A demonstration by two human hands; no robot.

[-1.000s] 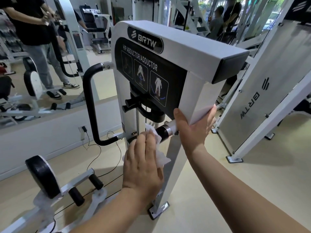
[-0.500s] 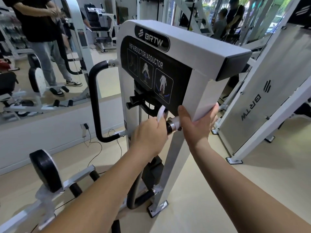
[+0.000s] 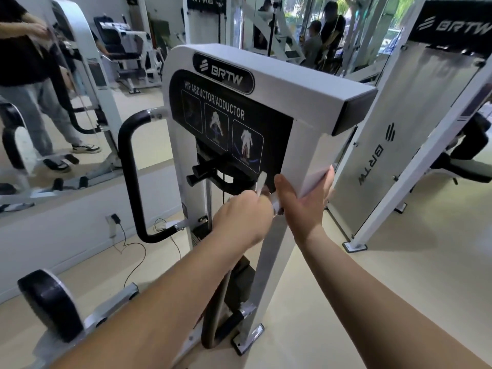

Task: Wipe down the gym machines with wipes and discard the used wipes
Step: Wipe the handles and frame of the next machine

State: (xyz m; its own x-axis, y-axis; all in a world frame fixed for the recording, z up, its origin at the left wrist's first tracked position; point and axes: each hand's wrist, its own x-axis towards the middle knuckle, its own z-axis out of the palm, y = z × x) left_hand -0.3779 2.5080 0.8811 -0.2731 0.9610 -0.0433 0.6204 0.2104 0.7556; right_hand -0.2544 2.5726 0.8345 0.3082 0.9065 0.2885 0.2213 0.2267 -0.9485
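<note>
Left hand (image 3: 241,217) is clutching the wipe (image 3: 260,183) in a fist, one end poking up. Right hand (image 3: 300,206) is gripping the machine's post (image 3: 306,145). The chrome handle (image 3: 275,204) is sitting between them, just right of the wipe hand, the nearer one.

Beige floor (image 3: 372,302); machine foot (image 3: 247,339) stands below my left hand (image 3: 242,222), black cable (image 3: 133,265) lies left of it, another frame's foot (image 3: 355,246) right.

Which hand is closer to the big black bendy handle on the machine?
Left. The left hand, holding the wipe, is to the right of the black handle; the right hand grips the white post farther right.
</note>
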